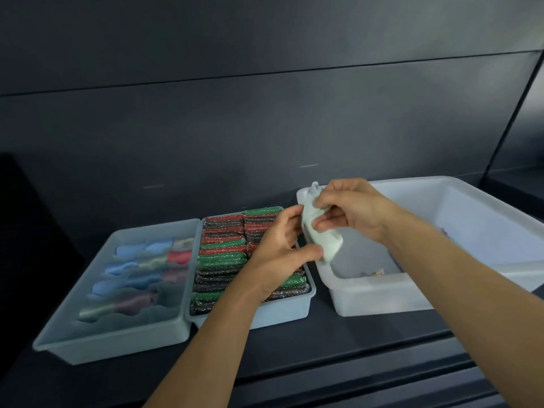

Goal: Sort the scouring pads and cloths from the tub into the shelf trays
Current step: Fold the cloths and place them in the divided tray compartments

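While a pale green cloth [322, 237] is held up at centre frame, the scene is laid out as follows.

Shelf [323, 343]: dark, spanning the lower frame; everything is carried on it.
Tub [471, 201]: white, at the right; nearly emptied, with a few small scraps seen on its floor.
Cloth tray [112, 334]: lower left; rolled cloths in blue, red and muted tones are lined up in rows, with bare room at its near end.
Pad tray [282, 310]: centre, touching the cloth tray; packed with red, green and dark pads [220, 260].
Right hand [350, 207]: fingers pinched on the cloth's upper part.
Left hand [279, 242]: fingers closed on its lower edge.
Cloth: held between both hands, above the tub's left rim.
Step, as judged: the cloth is being rolled or folded. It should be rolled tightly and evenly to match the others, then laid in the left tray's free space.
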`<state>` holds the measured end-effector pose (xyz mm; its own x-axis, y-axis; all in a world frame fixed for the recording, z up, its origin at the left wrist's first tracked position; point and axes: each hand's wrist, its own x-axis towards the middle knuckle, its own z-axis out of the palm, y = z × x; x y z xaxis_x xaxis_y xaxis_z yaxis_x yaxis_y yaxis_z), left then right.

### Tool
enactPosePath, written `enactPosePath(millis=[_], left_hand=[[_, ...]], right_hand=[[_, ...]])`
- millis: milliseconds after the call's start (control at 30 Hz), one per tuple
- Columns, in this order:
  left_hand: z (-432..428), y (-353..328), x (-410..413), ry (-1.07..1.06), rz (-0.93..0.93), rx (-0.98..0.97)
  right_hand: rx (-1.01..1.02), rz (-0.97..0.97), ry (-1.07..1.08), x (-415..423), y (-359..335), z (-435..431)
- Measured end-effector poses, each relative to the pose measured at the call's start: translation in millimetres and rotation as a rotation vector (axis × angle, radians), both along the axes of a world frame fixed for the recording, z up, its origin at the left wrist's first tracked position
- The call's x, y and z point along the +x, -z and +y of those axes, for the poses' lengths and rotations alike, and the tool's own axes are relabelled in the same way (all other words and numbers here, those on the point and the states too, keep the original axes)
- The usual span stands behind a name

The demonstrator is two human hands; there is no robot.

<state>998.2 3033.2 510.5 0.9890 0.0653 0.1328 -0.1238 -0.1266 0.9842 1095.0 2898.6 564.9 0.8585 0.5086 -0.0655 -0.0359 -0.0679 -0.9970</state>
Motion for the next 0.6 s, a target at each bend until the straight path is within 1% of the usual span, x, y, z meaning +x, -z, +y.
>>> enactPosePath(millis=[67,133,167,233,267,300,333,400,433,467,500,600], left_hand=[[1,-5,-2,-0.123,-0.092,0.036],[6,-12,-7,-0.276,-0.189,0.048],[10,-14,-11,-0.299,-0.212,0.000],[19,-19,-20,-0.321,-0.195,-0.133],[23,-21,-27,-0.352,-0.183,-0.178],[28,-18,-30,-0.388,-0.173,-0.183],[33,-17,-34,-0.419,-0.148,-0.182],[39,-16,-40,-0.443,-0.121,-0.192],[41,-14,-41,-0.450,-0.125,-0.192],[42,-14,-43,-0.464,-0.126,-0.176],[44,-12,-45,-0.491,-0.133,-0.122],[51,-4,-53,-0.566,-0.211,0.084]], right_hand=[[0.124,0.050,-0.109,-14,-10,12],[0.250,0.048,-0.174,-26,-15,22],[0.319,0.027,-0.144,-30,-16,25],[0.402,-0.040,0.034,-37,-15,32],[0.381,-0.048,0.120,-41,-12,35],[0.311,-0.026,0.159,-47,-9,39],[0.202,0.014,0.140,-53,-3,44],[-0.021,0.101,0.003,-69,8,58],[-0.087,0.111,-0.065,-78,13,65],[-0.105,0.085,-0.110,-84,19,72],[-0.074,0.044,-0.120,-90,23,80],[0.177,-0.008,-0.034,-99,32,97]])
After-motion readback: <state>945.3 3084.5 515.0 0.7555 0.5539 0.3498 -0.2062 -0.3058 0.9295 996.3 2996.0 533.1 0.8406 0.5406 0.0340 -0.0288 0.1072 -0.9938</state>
